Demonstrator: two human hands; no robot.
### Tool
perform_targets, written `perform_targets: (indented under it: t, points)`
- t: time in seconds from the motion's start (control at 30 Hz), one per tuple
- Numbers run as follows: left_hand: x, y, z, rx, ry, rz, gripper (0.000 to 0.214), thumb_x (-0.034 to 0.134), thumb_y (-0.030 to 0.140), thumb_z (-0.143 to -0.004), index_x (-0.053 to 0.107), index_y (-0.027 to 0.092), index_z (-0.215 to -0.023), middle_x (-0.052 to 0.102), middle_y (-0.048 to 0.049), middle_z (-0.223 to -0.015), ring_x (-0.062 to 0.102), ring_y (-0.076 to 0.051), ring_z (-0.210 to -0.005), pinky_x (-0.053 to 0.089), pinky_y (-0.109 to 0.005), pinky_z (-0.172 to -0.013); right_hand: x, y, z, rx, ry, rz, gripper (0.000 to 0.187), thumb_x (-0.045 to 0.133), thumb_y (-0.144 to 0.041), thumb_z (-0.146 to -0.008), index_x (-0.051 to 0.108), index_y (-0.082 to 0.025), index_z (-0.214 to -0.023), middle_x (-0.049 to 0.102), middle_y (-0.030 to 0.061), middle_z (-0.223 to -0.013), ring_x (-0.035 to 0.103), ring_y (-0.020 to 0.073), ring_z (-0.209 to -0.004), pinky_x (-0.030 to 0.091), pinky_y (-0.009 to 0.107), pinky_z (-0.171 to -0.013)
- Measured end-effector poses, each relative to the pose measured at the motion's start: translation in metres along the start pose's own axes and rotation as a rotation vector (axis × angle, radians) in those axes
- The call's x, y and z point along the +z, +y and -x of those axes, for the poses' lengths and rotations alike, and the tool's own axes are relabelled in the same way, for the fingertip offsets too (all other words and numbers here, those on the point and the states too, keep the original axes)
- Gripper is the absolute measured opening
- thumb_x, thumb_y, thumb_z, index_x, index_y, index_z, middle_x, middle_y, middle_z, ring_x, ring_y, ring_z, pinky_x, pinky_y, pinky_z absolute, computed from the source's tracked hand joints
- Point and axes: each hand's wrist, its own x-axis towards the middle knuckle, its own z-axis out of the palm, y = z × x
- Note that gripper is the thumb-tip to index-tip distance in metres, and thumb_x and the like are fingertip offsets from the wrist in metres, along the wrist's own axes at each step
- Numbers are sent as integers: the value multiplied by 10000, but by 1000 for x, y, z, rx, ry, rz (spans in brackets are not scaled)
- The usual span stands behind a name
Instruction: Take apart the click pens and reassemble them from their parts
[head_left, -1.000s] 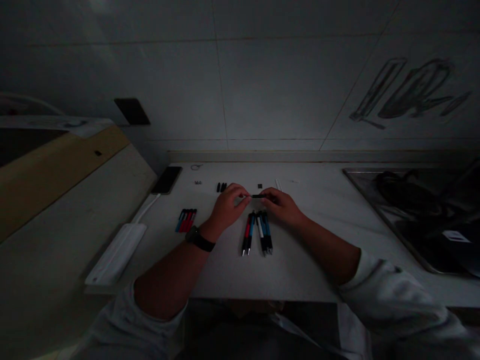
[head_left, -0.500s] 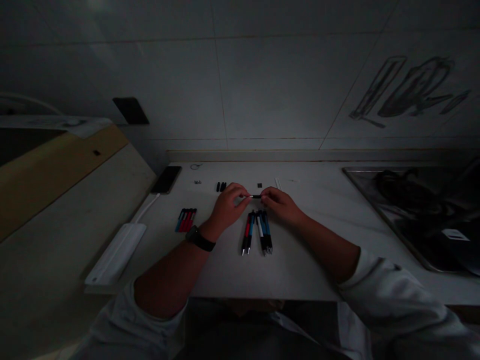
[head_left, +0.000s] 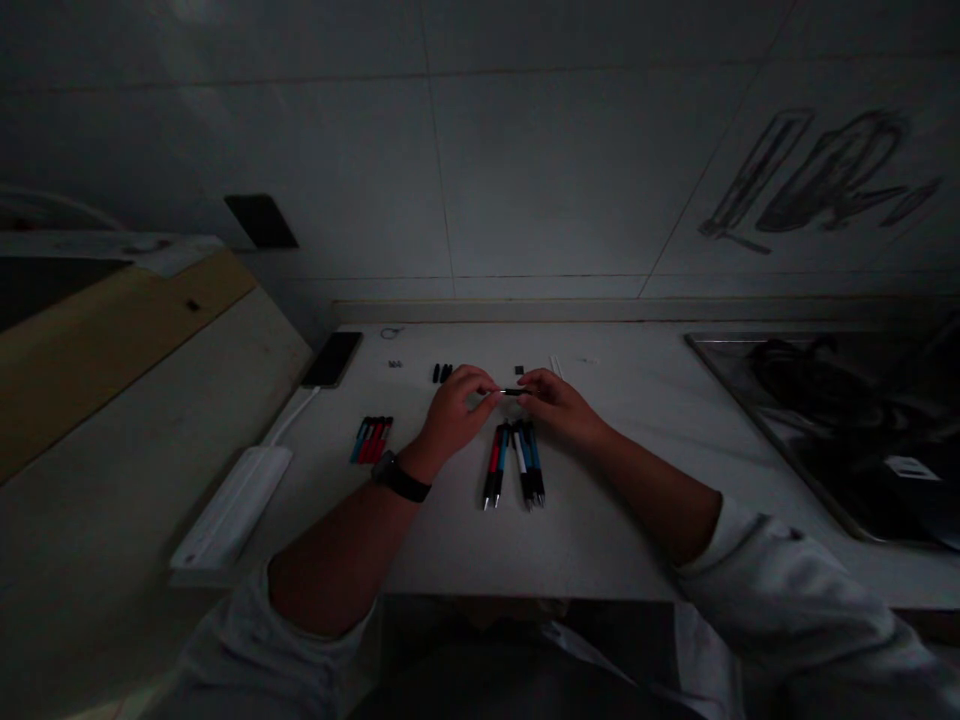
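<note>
Left hand [head_left: 459, 408]: thumb and fingertips pinch the silver end of a slim pen piece [head_left: 514, 392]. Right hand [head_left: 559, 403]: thumb and fingers pinch the piece's black end. Pen piece lies level between the two sets of fingertips, above the counter [head_left: 600, 540]. Nearer the body than the fingers: pens [head_left: 533, 462] in two groups, tips toward the body. Left of the left fingers: red and blue barrels [head_left: 378, 440]. Just beyond those fingers: small black pieces [head_left: 447, 373]. Farther left: phone [head_left: 332, 360].
</note>
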Motion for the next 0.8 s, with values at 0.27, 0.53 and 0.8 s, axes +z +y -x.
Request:
perform_targets:
  t: [0.27, 0.53, 0.8]
  points:
    - [6, -8, 4, -158, -12, 141, 79, 708, 284, -920, 696, 208, -903, 674, -68, -1039, 661, -197, -992, 560, -329, -816, 1, -8, 4, -127, 108, 269, 191, 646, -415, -926, 649, -232, -982, 678, 13, -856, 624, 176, -770, 472, 311, -711]
    - [-17, 4, -6, -317, 67, 163, 154, 698, 354, -924, 722, 207, -963, 711, -56, -1022, 677, -185, -964, 557, -315, -850, -2, -13, 8, -225, 250, 352, 154, 651, -362, -928, 658, -238, -1020, 699, 53, -957, 656, 197, -820, 508, 335, -725]
    - [-115, -35, -32, -206, 19, -481, 154, 655, 307, -949, 774, 217, -987, 692, -70, -1044, 652, -215, -976, 548, -359, -876, -2, -7, 6, -210, 150, 372, 124, 657, -328, -915, 672, -244, -1005, 698, 54, -944, 627, 193, -789, 495, 343, -716]
